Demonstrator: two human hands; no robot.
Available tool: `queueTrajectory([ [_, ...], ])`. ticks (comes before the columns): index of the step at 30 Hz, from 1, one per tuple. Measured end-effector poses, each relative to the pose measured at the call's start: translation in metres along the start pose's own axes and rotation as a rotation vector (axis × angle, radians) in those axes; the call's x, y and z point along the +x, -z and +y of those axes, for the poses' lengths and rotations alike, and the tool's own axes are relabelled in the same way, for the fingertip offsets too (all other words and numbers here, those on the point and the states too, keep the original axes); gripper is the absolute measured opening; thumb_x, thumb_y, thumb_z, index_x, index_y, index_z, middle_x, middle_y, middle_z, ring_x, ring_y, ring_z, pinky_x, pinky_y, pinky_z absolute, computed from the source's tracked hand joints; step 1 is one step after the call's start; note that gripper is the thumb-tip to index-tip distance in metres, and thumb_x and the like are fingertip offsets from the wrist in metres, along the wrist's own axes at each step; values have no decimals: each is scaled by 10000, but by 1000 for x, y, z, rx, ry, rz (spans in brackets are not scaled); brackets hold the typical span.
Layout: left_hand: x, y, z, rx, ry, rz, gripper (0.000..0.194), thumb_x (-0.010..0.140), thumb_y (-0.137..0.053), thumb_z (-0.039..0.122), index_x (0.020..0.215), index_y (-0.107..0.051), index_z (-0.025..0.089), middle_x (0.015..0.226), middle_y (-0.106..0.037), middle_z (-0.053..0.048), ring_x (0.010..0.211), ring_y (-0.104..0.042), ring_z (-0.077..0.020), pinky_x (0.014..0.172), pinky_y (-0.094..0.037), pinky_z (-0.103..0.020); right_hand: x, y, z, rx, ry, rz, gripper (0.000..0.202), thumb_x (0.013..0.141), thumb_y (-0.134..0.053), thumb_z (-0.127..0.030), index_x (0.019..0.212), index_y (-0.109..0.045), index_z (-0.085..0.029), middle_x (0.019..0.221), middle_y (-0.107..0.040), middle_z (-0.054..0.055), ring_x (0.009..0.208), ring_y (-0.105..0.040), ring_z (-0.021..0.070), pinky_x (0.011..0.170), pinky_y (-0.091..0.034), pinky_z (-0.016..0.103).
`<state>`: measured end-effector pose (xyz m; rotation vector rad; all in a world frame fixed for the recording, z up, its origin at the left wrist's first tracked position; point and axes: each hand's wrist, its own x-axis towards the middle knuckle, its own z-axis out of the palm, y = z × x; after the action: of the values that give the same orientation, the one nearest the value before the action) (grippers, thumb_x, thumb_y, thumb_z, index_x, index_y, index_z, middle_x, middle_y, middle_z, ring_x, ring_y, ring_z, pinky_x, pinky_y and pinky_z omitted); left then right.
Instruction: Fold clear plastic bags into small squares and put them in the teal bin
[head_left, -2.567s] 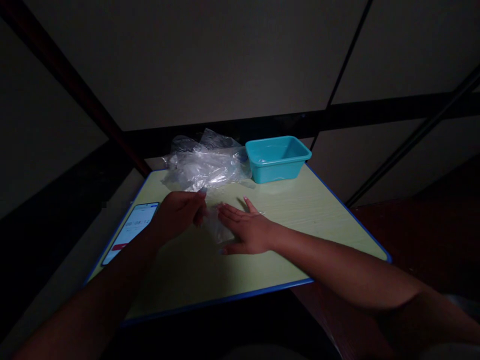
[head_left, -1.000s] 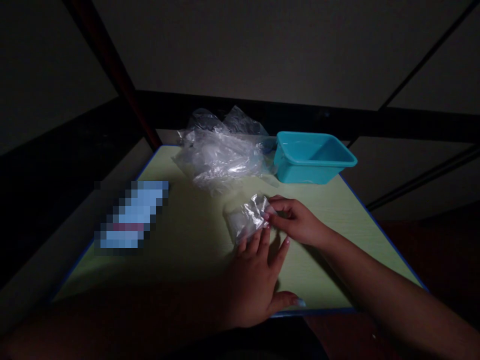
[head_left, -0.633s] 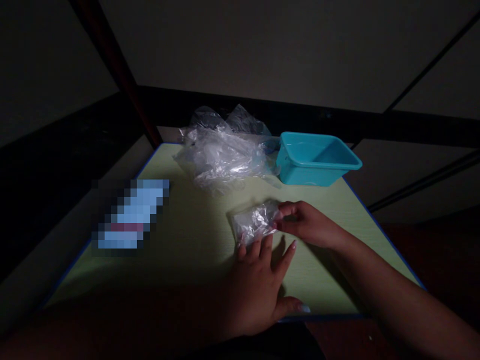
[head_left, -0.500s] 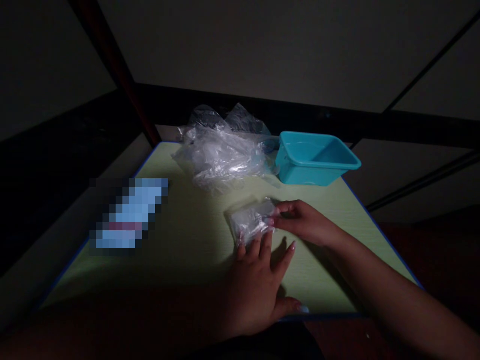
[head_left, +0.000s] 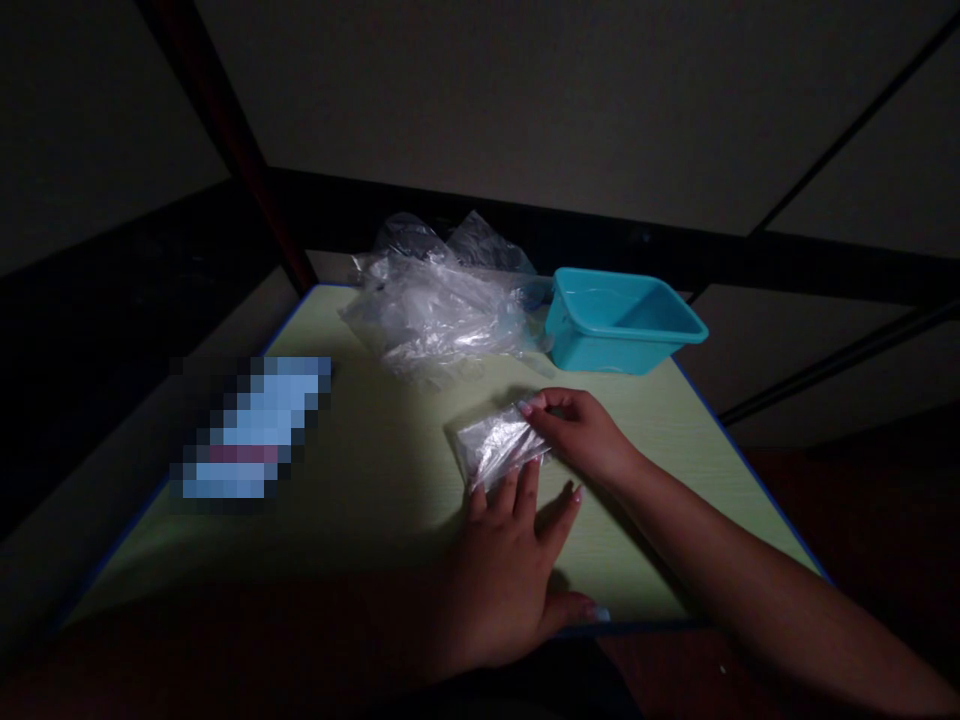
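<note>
Here, a clear, shiny plastic packet [head_left: 495, 440], lying nearly flat and creased on the middle of the pale yellow-green counter [head_left: 367, 430], with a dark shadow along its left side. Cannot tell its contents through the glare. Gripped at its right end by the right hand [head_left: 585, 430], with the fingers [head_left: 549, 420] closed in a pinch on the plastic, the thumb laid over the top and a pale nail catching the light. Touched along its near edge by the left hand [head_left: 502, 580], palm down, with the fingers [head_left: 527, 490] open and spread, three tips at the plastic, the index finger angled away to the right and the thumb stretched out near the blue rim [head_left: 757, 475] of the counter. Beyond the packet, well towards the back, a crumpled heap of clear plastic [head_left: 442, 320], glossy and loosely piled. Just to the right of that, an upright turquoise basin [head_left: 607, 350], open at the top; hard to tell whether touching the heap or only close beside it. Over at the left side of the counter, a pixelated light-blue slab [head_left: 255, 420] with a reddish band, too coarse to read. Behind everything, dim greyish panels [head_left: 525, 100] crossed by a black strip [head_left: 600, 235]. Down at the lower right, dark reddish flooring [head_left: 667, 665].
</note>
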<state>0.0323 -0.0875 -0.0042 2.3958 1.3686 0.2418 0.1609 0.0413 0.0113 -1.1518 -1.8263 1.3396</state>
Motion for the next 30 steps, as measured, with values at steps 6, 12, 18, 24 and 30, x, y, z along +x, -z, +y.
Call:
queueTrajectory([
  [6,1,4,5,18,24,-29,862,851,-262,773,1532,-191,249,1568,-153,-248,1415,-145,-495,1013,-208,-744,-10,6,-7,-483,60,62,303,859,-500,-394,633,-515,-193,564,-520,-7,534,-440,132,533,-299,260],
  [12,-1,2,4,43,23,32,802,869,-240,758,1501,-282,266,1537,-286,-221,1390,-263,-466,1045,-245,-680,-18,-6,-19,-1127,157,83,166,865,-495,-219,743,-597,-172,677,-606,55,634,-514,176,623,-298,293],
  [18,-7,-2,6,192,-121,213,858,829,-472,717,1408,-423,86,1456,-408,-255,1361,-343,-412,1058,-329,-510,-15,-9,-16,-1226,137,26,194,909,-454,-209,827,-625,-167,730,-640,73,685,-555,193,658,-310,300],
  [24,-2,40,2,161,-305,343,299,894,-565,421,978,-631,142,953,-653,-94,893,-557,-258,784,-456,-408,-15,-7,-14,-1193,164,8,175,906,-474,-236,844,-623,-169,748,-649,71,700,-567,195,659,-315,296],
  [30,27,66,-60,-71,121,445,261,824,-583,320,1025,-572,153,994,-624,-91,932,-527,-258,830,-442,-406,-15,-1,-12,-1120,179,-11,158,891,-492,-230,827,-625,-174,751,-660,67,681,-568,181,628,-305,283],
])
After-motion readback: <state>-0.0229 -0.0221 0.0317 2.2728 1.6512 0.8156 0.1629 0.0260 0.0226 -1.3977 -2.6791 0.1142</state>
